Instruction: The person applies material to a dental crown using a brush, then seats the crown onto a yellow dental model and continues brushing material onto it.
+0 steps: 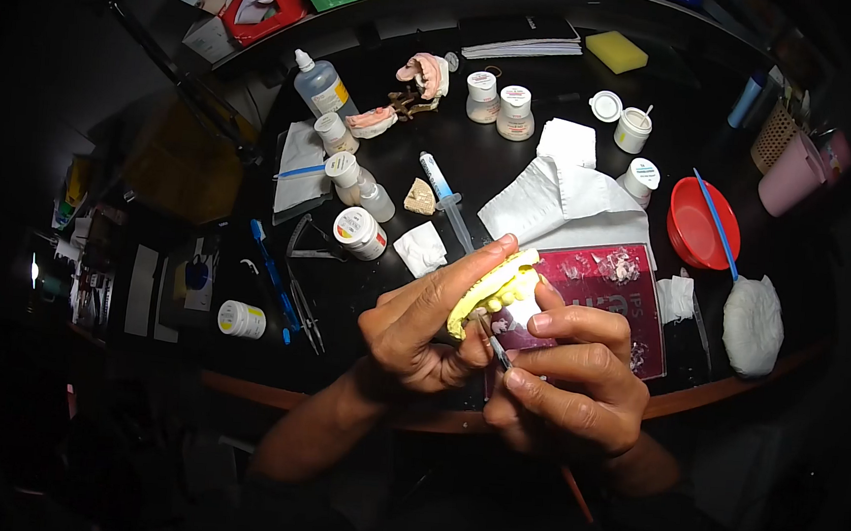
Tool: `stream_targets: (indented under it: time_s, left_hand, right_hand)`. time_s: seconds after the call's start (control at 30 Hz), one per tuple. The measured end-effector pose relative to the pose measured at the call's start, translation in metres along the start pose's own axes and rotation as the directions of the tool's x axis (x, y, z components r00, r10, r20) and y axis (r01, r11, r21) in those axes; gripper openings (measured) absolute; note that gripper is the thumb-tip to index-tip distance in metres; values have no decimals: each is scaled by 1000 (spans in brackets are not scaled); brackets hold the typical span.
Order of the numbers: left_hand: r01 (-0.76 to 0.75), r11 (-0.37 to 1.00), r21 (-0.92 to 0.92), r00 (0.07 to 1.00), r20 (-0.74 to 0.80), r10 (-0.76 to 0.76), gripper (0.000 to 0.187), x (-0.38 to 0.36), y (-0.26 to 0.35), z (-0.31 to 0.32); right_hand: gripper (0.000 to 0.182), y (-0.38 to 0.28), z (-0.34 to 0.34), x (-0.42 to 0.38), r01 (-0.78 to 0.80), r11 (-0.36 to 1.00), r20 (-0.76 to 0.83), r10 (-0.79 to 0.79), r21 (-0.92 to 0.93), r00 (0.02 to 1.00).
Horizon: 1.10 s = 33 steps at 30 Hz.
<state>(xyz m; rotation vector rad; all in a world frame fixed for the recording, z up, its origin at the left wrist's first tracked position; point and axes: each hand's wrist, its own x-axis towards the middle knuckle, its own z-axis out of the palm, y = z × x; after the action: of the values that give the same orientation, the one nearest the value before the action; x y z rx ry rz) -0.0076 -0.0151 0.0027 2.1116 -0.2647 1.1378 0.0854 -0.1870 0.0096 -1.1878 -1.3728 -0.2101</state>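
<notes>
A yellow dental model [491,288] is gripped between the fingers and thumb of my left hand [431,320]. My right hand [580,380] pinches a thin brush-like tool [500,353], its tip touching the model's lower left part. Fingers of my right hand also reach the model's right side. Both hands are above a dark red plate [597,287] with whitish residue on it. Left of the plate lie a white folded tissue [420,248] and a syringe [447,198].
Several jars and bottles, including a white jar [360,232], stand at left. A red bowl [690,220] holds a blue stick at right, near a white cotton wad [753,326]. Tweezers [304,306] and a blue toothbrush [272,275] lie at left. An articulator model [424,76] stands behind.
</notes>
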Motion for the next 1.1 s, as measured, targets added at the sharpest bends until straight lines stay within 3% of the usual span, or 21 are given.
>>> stream_targets:
  time_s: [0.33,0.6,1.1]
  left_hand:
    - [13,1000,-2,1000,0,-13,49,0,1,0]
    - [16,1000,-1,1000,5,-16,64,-2,-1,0]
    - [20,1000,1,1000,9,-20,61,-4,-1,0]
  right_hand:
    - [22,1,1,0,8,999,-12,-9,-32,1000]
    - [25,1,0,0,17,1000,6,-17,-15,1000]
    - [26,0,-1,0,12,1000,11,-11,-18,1000]
